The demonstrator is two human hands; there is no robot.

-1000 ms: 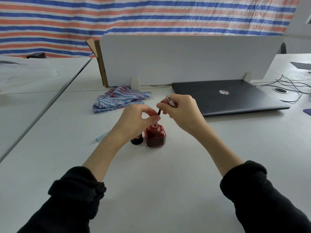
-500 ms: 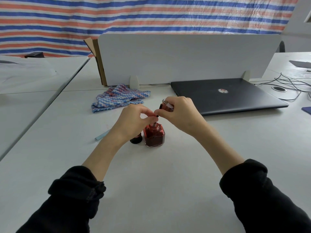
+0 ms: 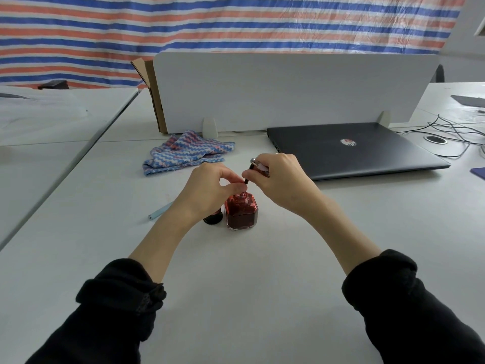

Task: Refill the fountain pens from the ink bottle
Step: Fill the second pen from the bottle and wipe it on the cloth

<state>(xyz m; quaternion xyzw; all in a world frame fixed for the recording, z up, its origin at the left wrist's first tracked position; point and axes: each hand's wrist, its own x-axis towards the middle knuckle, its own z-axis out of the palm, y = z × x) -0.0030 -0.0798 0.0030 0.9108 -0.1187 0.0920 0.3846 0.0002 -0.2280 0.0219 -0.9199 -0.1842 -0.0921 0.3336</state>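
Head view | ink bottle open, mid-table, cap just left | right hand grasps pen section, left hand pinches at neck | advice: steady bottle, lower tip straight into mouth, avoid tipping

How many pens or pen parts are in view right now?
2. One pen part is held in the right hand above the open ink bottle. A light blue pen lies on the table beside the left forearm. Others may be hidden behind the hands.

Both hands' fingers pinched together
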